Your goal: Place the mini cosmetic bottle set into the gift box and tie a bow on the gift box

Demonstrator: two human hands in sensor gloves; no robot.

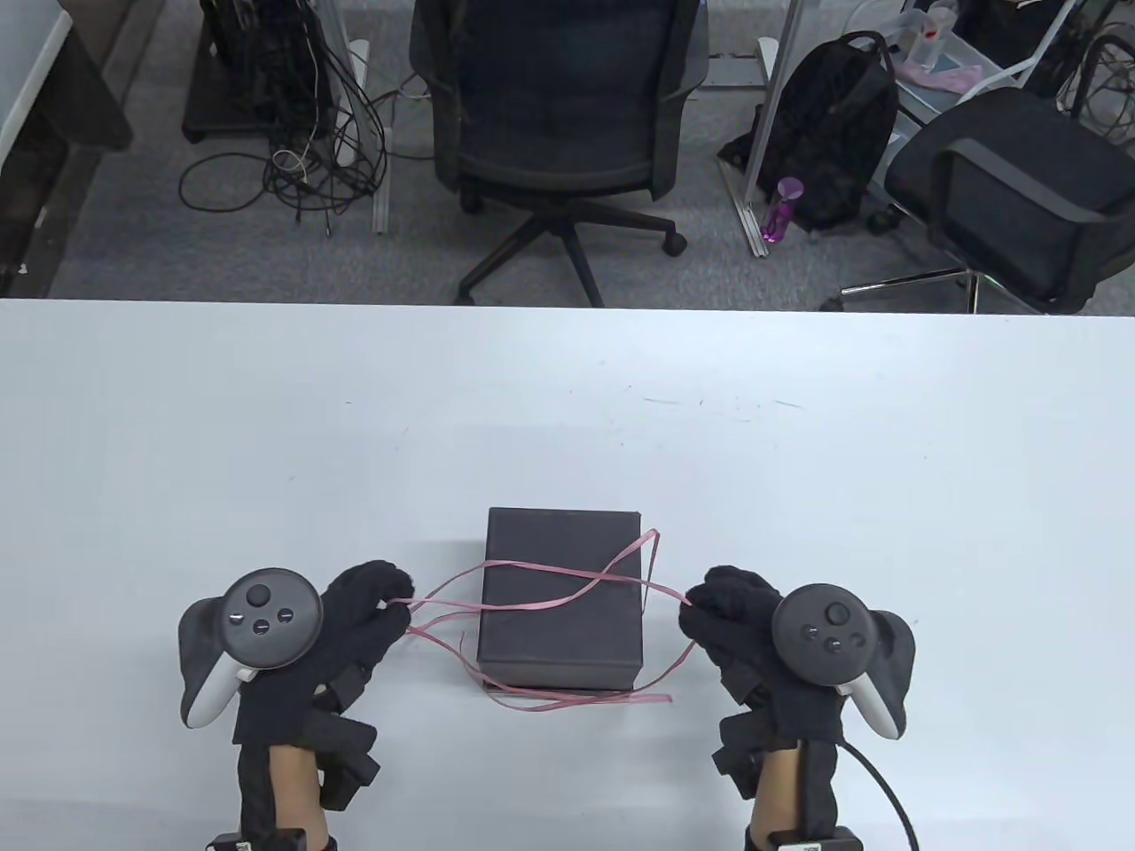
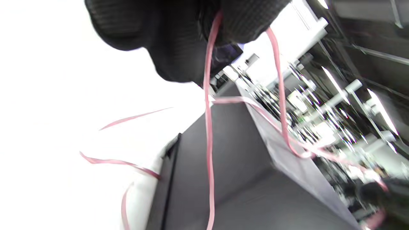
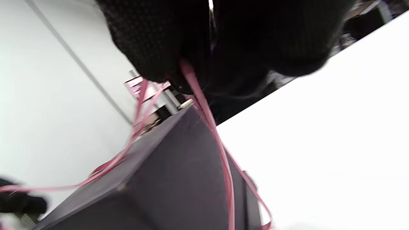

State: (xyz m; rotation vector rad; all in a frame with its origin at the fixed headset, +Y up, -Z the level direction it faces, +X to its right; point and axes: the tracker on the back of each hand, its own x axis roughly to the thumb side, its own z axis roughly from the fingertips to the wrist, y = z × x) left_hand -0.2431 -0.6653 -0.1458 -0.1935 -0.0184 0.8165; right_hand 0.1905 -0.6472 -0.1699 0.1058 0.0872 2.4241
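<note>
Table view first: our closed dark gift box (image 1: 560,598) sits on the white table (image 1: 567,417), just toward 12 o'clock from our hands, lid on, so we judge the bottle set is already inside, though we cannot see it. Our left hand (image 1: 355,620), at 9 o'clock of the box, pinches strands of the thin pink ribbon (image 1: 567,589); our right hand (image 1: 736,620), at 3 o'clock, pinches the other side. The strands cross loosely over the lid, and slack ends trail on the table at the box's 6 o'clock edge. We judge we are in the tying step, drawing the crossing tight; next we would need even pull both ways, then loops formed without letting the ribbon slip off the lid.

Left wrist view: the knit glove fingers (image 2: 179,41) close on two ribbon strands that hang down across the box's matte, flat-sided wall (image 2: 243,166). The ribbon looks narrow, flat and slightly glossy.

Right wrist view: the fingers (image 3: 159,41) clamp a strand running along the box's sharp edge (image 3: 179,172); its card surface looks smooth and rigid.
</note>
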